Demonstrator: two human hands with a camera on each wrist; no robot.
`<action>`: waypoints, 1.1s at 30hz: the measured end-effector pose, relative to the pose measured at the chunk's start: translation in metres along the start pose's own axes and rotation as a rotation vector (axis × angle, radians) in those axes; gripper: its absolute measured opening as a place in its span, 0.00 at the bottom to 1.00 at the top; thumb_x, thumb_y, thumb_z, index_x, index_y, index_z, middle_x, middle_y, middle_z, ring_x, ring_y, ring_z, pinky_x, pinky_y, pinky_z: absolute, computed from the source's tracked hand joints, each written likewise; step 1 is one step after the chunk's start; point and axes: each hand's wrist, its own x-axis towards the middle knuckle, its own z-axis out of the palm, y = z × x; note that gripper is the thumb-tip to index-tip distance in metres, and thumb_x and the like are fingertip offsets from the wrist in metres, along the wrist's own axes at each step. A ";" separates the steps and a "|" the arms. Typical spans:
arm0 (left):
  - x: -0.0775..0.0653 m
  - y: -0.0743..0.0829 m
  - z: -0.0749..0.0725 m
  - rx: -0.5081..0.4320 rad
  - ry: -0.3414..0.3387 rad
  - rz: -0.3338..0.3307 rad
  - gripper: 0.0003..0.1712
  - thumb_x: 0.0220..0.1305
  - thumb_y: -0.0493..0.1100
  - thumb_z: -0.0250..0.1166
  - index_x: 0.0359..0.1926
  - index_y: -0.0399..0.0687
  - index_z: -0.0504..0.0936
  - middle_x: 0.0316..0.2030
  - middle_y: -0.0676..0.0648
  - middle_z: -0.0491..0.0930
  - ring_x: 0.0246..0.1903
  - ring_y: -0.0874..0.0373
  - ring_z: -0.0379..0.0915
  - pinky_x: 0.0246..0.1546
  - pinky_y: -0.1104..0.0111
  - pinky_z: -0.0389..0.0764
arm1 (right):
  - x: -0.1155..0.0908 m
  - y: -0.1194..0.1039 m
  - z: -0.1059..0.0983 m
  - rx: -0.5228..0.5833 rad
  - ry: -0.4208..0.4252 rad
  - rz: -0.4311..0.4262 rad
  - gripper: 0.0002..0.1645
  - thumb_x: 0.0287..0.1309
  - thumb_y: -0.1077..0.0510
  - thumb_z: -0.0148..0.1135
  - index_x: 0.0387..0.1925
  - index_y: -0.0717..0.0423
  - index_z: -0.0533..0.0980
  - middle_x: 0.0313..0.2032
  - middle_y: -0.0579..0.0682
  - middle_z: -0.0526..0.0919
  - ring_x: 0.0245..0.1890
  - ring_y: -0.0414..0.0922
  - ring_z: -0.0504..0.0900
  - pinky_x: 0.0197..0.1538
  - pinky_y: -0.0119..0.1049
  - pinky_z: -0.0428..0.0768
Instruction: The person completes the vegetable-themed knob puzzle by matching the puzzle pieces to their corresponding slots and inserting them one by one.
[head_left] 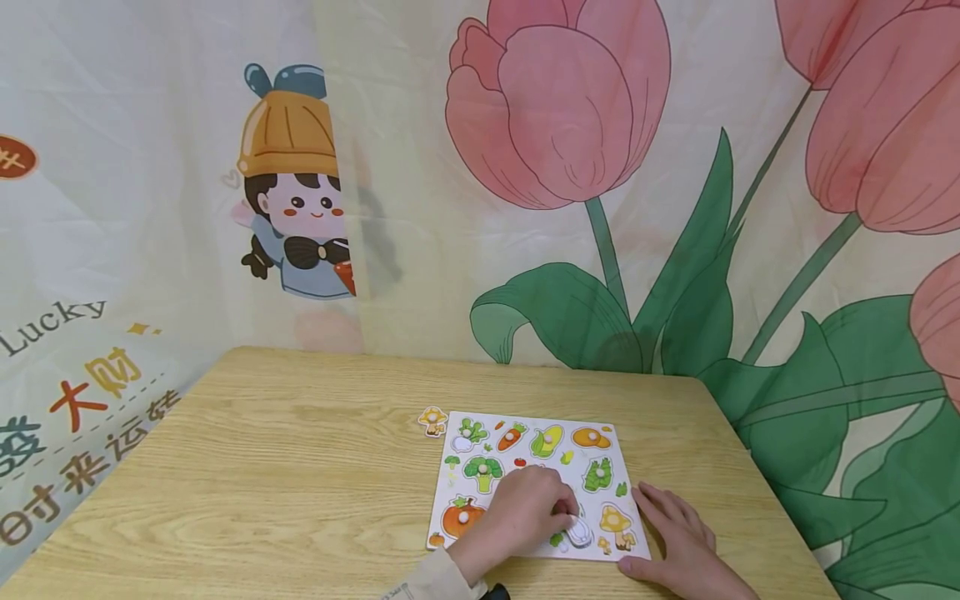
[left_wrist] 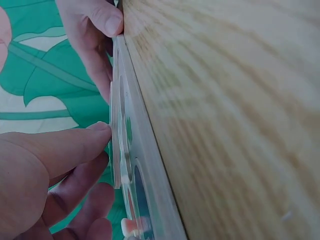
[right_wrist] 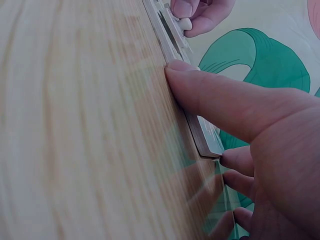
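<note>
A white vegetable puzzle board (head_left: 551,546) lies on the table, with knobbed pieces such as a pumpkin (head_left: 462,518), broccoli (head_left: 483,472), carrot (head_left: 512,437) and corn (head_left: 547,441). My left hand (head_left: 525,512) reaches over its lower middle and pinches a white-stemmed leafy vegetable piece (head_left: 579,532). In the left wrist view, the thumb (left_wrist: 100,131) meets the edge of this thin piece, raised above the board face. A white knob (right_wrist: 185,24) shows by the left fingertips in the right wrist view. My right hand (head_left: 682,542) rests at the board's lower right corner, thumb on the front edge, fingers along the right side.
A loose mushroom piece (head_left: 432,422) lies on the wooden table (head_left: 300,475) just off the board's upper left corner. Another mushroom (head_left: 617,521) shows at the board's lower right. Behind the table hangs a cloth printed with tulips (head_left: 585,108).
</note>
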 end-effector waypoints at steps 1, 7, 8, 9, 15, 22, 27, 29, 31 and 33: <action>0.000 0.000 0.001 0.001 0.003 0.007 0.06 0.62 0.47 0.79 0.30 0.66 0.90 0.26 0.67 0.74 0.29 0.72 0.65 0.34 0.74 0.67 | 0.000 0.000 0.000 0.001 0.000 0.000 0.64 0.54 0.30 0.77 0.81 0.56 0.62 0.81 0.58 0.58 0.77 0.71 0.51 0.65 0.80 0.56; -0.001 -0.001 0.003 -0.010 0.009 0.014 0.06 0.62 0.46 0.79 0.31 0.65 0.91 0.25 0.66 0.74 0.28 0.71 0.64 0.33 0.74 0.66 | 0.000 -0.001 -0.001 0.005 -0.006 0.004 0.64 0.54 0.30 0.76 0.81 0.56 0.61 0.81 0.58 0.57 0.78 0.71 0.50 0.65 0.80 0.55; -0.001 -0.001 0.003 -0.015 0.007 0.012 0.06 0.62 0.46 0.79 0.31 0.65 0.91 0.25 0.66 0.74 0.28 0.71 0.63 0.32 0.74 0.66 | 0.000 -0.002 -0.001 0.005 -0.006 0.005 0.64 0.54 0.30 0.77 0.81 0.56 0.61 0.81 0.58 0.57 0.78 0.71 0.50 0.65 0.80 0.55; -0.001 -0.001 0.004 -0.018 0.004 0.010 0.06 0.62 0.46 0.79 0.30 0.65 0.91 0.25 0.66 0.73 0.27 0.71 0.63 0.32 0.74 0.66 | 0.000 -0.002 -0.001 0.005 -0.007 0.006 0.64 0.54 0.30 0.77 0.81 0.56 0.61 0.81 0.58 0.57 0.78 0.71 0.50 0.65 0.80 0.55; 0.000 -0.002 0.006 0.004 0.015 0.014 0.07 0.61 0.47 0.79 0.29 0.66 0.89 0.25 0.67 0.74 0.28 0.72 0.64 0.32 0.75 0.66 | 0.000 -0.001 0.000 -0.002 -0.005 0.002 0.64 0.54 0.30 0.77 0.81 0.56 0.61 0.81 0.58 0.57 0.77 0.71 0.51 0.65 0.80 0.55; 0.000 0.001 0.007 0.042 0.019 0.008 0.08 0.61 0.48 0.80 0.29 0.68 0.88 0.25 0.67 0.73 0.29 0.72 0.64 0.32 0.75 0.66 | 0.001 0.000 0.000 -0.012 0.008 -0.013 0.64 0.53 0.30 0.77 0.81 0.57 0.61 0.81 0.58 0.58 0.77 0.71 0.51 0.64 0.80 0.56; 0.000 0.000 0.008 0.031 0.015 0.004 0.08 0.61 0.47 0.80 0.29 0.68 0.89 0.26 0.67 0.73 0.29 0.72 0.64 0.31 0.75 0.66 | 0.002 0.002 0.002 -0.019 0.007 -0.011 0.64 0.53 0.30 0.77 0.81 0.56 0.61 0.81 0.58 0.57 0.77 0.71 0.51 0.64 0.80 0.56; 0.000 -0.001 0.009 0.021 0.013 0.005 0.08 0.61 0.47 0.79 0.30 0.67 0.89 0.26 0.67 0.73 0.29 0.71 0.64 0.31 0.75 0.66 | 0.002 0.003 0.002 -0.023 0.006 -0.011 0.64 0.54 0.30 0.76 0.81 0.56 0.61 0.81 0.58 0.57 0.77 0.71 0.51 0.64 0.80 0.56; 0.000 -0.001 0.009 0.012 0.010 0.005 0.08 0.61 0.47 0.79 0.30 0.67 0.89 0.25 0.67 0.73 0.28 0.71 0.64 0.31 0.75 0.66 | 0.003 0.003 0.002 -0.025 0.005 -0.010 0.64 0.54 0.30 0.76 0.81 0.56 0.61 0.81 0.58 0.57 0.77 0.71 0.51 0.64 0.80 0.56; 0.000 -0.001 0.010 0.010 0.011 0.005 0.08 0.61 0.47 0.79 0.29 0.66 0.89 0.25 0.67 0.72 0.28 0.71 0.63 0.31 0.75 0.66 | 0.003 0.003 0.002 -0.023 0.002 -0.007 0.64 0.54 0.29 0.76 0.81 0.56 0.61 0.81 0.58 0.58 0.77 0.71 0.51 0.64 0.80 0.57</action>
